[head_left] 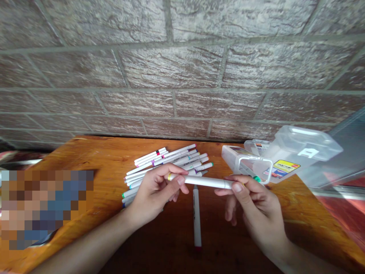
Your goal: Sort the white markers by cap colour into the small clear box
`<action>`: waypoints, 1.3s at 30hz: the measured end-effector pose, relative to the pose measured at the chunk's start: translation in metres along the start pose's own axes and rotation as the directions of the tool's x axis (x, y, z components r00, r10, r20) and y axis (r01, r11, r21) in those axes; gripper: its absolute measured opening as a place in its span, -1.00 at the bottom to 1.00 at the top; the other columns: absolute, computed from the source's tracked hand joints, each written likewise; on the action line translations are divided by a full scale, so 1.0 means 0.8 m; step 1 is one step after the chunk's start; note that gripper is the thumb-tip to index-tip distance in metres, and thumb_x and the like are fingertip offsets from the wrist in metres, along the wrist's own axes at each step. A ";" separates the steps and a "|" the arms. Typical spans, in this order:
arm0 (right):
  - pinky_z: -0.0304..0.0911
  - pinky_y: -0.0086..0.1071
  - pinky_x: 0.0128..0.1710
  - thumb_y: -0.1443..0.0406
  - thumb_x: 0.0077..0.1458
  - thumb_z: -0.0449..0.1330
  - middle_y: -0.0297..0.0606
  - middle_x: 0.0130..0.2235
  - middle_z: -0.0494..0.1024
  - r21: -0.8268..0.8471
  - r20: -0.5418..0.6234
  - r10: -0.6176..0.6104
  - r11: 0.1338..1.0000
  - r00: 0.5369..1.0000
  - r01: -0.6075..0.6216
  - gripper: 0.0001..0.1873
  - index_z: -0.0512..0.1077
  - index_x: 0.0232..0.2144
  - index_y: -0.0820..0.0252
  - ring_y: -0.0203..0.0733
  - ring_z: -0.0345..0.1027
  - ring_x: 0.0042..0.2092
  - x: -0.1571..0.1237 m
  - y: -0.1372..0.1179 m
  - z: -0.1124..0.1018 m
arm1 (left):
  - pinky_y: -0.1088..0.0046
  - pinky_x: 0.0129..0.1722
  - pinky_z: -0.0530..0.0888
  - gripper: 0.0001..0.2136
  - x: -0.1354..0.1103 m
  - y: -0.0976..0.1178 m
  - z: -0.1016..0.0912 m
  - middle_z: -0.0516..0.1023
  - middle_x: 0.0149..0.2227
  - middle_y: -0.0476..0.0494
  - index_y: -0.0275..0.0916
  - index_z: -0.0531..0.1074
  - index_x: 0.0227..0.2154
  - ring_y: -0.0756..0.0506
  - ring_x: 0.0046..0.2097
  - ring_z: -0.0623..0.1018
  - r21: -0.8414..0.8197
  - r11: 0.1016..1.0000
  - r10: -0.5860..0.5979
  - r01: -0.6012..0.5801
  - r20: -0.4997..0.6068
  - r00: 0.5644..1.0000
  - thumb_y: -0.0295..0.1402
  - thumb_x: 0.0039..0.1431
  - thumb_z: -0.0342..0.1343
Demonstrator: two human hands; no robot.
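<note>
Above the desk (85, 156) we hold one white marker (203, 181) level, spanning the gap between our two hands. Our left hand (155, 190) pinches the yellow-banded end between thumb and fingertips. Our right hand (253, 201) pinches the opposite end the same way, with the remaining fingers curled beneath. The two hands sit apart, joined only by the marker, which is clear of the desk surface.

Directly below the held marker, a loose marker (196, 217) lies on the desk, pointing toward us, between the two wrists. Behind the left hand, a pile of markers (171, 161) lies fanned on the desk. Behind the right hand stands a clear plastic case (285, 156), its lid open. A brick wall (182, 76) closes the far edge of the desk.
</note>
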State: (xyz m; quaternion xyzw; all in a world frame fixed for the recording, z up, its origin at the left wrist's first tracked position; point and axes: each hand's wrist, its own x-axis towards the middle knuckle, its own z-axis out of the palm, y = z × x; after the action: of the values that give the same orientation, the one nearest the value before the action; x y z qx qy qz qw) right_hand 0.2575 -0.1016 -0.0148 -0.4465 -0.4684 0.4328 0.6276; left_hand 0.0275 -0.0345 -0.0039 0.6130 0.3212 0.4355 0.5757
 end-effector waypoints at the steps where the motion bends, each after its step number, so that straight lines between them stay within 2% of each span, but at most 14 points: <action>1: 0.35 -0.45 -0.78 0.10 0.30 0.32 -0.16 -0.36 0.75 -0.015 0.004 -0.004 1.000 1.000 0.004 -0.75 0.56 -0.16 0.14 -0.26 0.41 -0.71 0.000 -0.001 0.000 | 0.56 -0.53 0.39 -0.76 0.000 0.001 0.001 0.65 -0.45 -0.10 -0.29 0.55 -0.18 0.05 -0.55 0.43 0.011 1.000 -0.011 0.011 -0.006 1.000 -0.19 0.31 0.28; 5: 0.34 -0.45 -0.80 0.12 0.24 0.38 -0.19 -0.43 0.73 -0.070 0.012 -0.021 0.997 1.000 0.022 -0.76 0.56 -0.19 0.15 -0.22 0.44 -0.71 0.000 0.001 0.000 | 0.57 -0.55 0.36 -0.77 -0.001 0.004 0.004 0.60 -0.51 -0.04 -0.28 0.52 -0.27 0.03 -0.54 0.46 0.041 0.999 -0.021 0.022 -0.015 1.000 -0.23 0.21 0.38; 9: 0.34 -0.44 -0.79 0.13 0.18 0.43 -0.30 -0.56 0.65 -0.117 0.007 0.003 0.993 1.000 -0.002 -0.75 0.56 -0.20 0.15 -0.20 0.43 -0.70 -0.002 0.008 -0.003 | 0.55 -0.51 0.37 -0.83 -0.001 0.001 0.003 0.58 -0.51 -0.01 -0.27 0.53 -0.29 0.04 -0.52 0.47 0.106 0.993 0.054 -0.053 -0.004 0.999 -0.32 0.20 0.38; 15: 0.29 -0.51 -0.70 0.22 0.18 0.44 -0.42 -0.63 0.55 -0.142 0.039 -0.045 0.989 0.998 0.050 -0.82 0.54 -0.25 0.12 -0.29 0.40 -0.66 0.000 0.007 -0.002 | 0.55 -0.48 0.35 -0.86 -0.001 0.000 0.001 0.58 -0.50 -0.01 -0.26 0.53 -0.35 0.04 -0.49 0.47 0.237 0.966 0.109 -0.104 -0.009 0.994 -0.37 0.17 0.40; 20: 0.30 -0.52 -0.66 0.21 0.23 0.41 -0.43 -0.62 0.54 -0.147 0.037 -0.025 0.989 0.999 0.030 -0.84 0.54 -0.21 0.10 -0.30 0.41 -0.64 0.000 0.005 -0.001 | 0.57 -0.48 0.37 -0.86 -0.002 0.002 0.001 0.58 -0.48 -0.01 -0.26 0.55 -0.29 0.05 -0.50 0.47 0.178 0.979 0.096 -0.097 0.014 0.995 -0.34 0.22 0.38; 27: 0.30 -0.51 -0.68 0.16 0.27 0.37 -0.42 -0.63 0.53 -0.145 0.041 -0.040 0.988 0.998 0.045 -0.83 0.57 -0.15 0.08 -0.29 0.39 -0.65 -0.001 0.006 -0.005 | 0.61 -0.55 0.39 -0.82 -0.003 0.001 0.002 0.64 -0.43 -0.07 -0.28 0.56 -0.17 0.07 -0.53 0.46 -0.001 1.000 0.009 -0.009 0.027 1.000 -0.28 0.28 0.33; 33: 0.31 -0.51 -0.71 0.15 0.30 0.34 -0.29 -0.46 0.68 -0.095 0.033 -0.032 0.995 0.999 0.035 -0.81 0.57 -0.11 0.09 -0.30 0.42 -0.66 0.002 0.004 -0.003 | 0.59 -0.55 0.41 -0.81 -0.002 -0.004 -0.001 0.69 -0.34 -0.11 -0.25 0.57 -0.07 0.10 -0.56 0.41 -0.039 0.999 0.018 -0.016 0.028 0.999 -0.25 0.39 0.22; 39: 0.34 -0.51 -0.69 0.15 0.36 0.28 -0.23 -0.30 0.73 -0.020 0.040 -0.033 0.999 0.999 0.034 -0.81 0.60 -0.06 0.03 -0.33 0.44 -0.64 0.002 0.003 -0.004 | 0.56 -0.53 0.42 -0.79 -0.001 -0.007 -0.003 0.70 -0.30 -0.12 -0.22 0.56 -0.03 0.11 -0.58 0.38 -0.055 0.998 0.012 -0.010 0.037 0.999 -0.23 0.44 0.15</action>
State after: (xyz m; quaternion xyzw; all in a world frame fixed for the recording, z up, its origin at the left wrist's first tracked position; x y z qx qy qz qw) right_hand 0.2606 -0.0999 -0.0175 -0.4364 -0.4927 0.4259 0.6208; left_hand 0.0256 -0.0336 -0.0098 0.6068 0.2947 0.4358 0.5958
